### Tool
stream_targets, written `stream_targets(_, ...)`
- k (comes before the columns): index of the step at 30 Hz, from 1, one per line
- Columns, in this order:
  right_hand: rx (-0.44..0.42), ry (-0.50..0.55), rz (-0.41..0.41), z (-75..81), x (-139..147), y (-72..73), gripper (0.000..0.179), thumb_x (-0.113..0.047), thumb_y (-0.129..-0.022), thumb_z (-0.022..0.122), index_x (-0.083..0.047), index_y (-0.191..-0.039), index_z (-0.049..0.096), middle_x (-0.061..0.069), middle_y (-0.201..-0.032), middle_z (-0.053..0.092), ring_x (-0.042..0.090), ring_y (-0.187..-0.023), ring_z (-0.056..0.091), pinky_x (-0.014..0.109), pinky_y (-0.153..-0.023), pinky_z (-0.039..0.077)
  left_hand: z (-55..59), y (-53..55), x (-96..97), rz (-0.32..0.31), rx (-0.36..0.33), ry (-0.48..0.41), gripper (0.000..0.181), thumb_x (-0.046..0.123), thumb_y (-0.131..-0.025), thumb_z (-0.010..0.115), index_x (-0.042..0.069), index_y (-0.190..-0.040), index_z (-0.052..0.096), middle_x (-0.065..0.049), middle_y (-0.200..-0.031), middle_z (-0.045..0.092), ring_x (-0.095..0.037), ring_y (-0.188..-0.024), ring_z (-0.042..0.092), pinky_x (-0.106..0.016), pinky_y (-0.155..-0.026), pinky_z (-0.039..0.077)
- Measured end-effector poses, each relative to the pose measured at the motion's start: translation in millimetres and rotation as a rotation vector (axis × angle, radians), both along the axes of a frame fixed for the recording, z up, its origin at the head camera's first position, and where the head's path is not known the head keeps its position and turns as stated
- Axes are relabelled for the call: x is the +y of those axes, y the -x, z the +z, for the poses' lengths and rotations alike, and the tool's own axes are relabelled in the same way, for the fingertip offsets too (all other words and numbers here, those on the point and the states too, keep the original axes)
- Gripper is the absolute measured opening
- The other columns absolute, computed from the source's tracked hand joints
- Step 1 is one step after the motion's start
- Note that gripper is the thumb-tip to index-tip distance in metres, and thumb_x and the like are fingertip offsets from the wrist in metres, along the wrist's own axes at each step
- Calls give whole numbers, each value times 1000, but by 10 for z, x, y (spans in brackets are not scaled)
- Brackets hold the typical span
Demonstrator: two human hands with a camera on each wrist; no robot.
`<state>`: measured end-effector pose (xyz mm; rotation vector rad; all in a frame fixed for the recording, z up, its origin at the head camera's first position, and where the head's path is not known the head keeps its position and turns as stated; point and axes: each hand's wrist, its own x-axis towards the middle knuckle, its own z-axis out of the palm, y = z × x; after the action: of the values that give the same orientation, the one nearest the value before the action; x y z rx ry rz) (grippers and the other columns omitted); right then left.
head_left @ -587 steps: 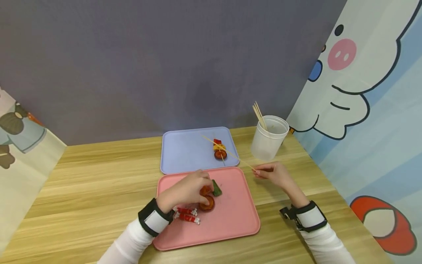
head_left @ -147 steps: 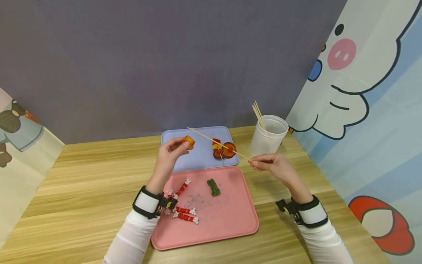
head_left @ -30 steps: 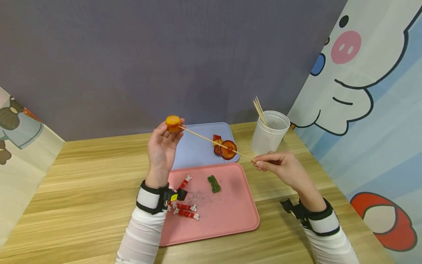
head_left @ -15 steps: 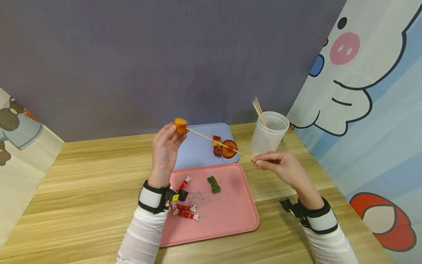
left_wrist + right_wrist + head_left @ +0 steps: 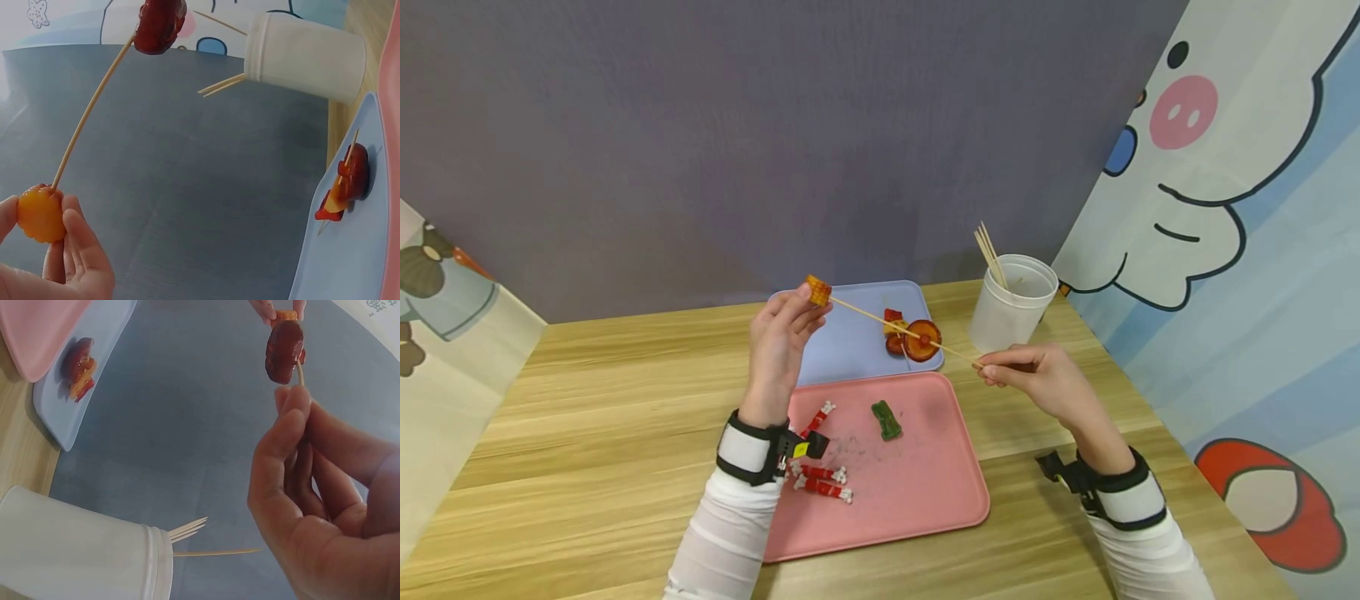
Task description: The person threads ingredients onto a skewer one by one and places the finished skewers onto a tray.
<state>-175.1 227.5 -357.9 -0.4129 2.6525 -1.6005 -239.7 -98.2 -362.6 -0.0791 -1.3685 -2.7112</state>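
My left hand pinches a yellow-orange corn chunk between thumb and fingers, raised over the blue tray's left side. A thin bamboo skewer meets the corn at its rim and bows slightly in the left wrist view. My right hand pinches the skewer's other end between thumb and fingertips, right of the trays. Partway along the skewer sits a round, glossy brown-red mushroom-like piece. Behind it on the blue tray lies a finished-looking skewer with red, yellow and brown pieces.
In front, the pink tray bears a green bone-shaped piece and several red, white-ended pieces, partly hidden by my left wrist. A white tub with several bamboo skewers stands at the back right, near a grey partition.
Earlier the skewer was bare; the brown-red piece now sits on it. The left hand took up the corn and met the skewer's tip. Lately the corn has shifted right, slightly down, and turned.
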Motion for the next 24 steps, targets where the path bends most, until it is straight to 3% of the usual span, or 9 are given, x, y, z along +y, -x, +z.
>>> stream_targets(5, -2, -8, -2, -3, 11, 6, 22, -13, -87, 67, 1, -104, 72, 17, -99, 72, 5, -79, 68, 25, -72, 56, -19, 10, 23, -5, -30, 3, 11, 16, -89, 65, 6, -83, 64, -7, -86, 69, -18, -77, 69, -24, -69, 55)
stream_targets(20, -23, -50, -20, -12, 9, 31, 23, -16, -87, 68, -2, -104, 72, 15, -98, 72, 4, -78, 68, 24, -73, 55, -99, 11, 167, -112, -83, 122, 10, 17, -88, 67, 7, -88, 66, -5, -85, 71, -16, -79, 70, -26, -72, 57)
stream_targets(24, -22, -55, -15, -12, 14, 30, 23, -16, -87, 68, -1, -104, 72, 15, -97, 72, 4, -78, 67, 24, -73, 55, -108, 12, 191, -113, -96, 125, 11, 17, -88, 68, 6, -88, 65, -5, -84, 71, -16, -78, 71, -26, -71, 57)
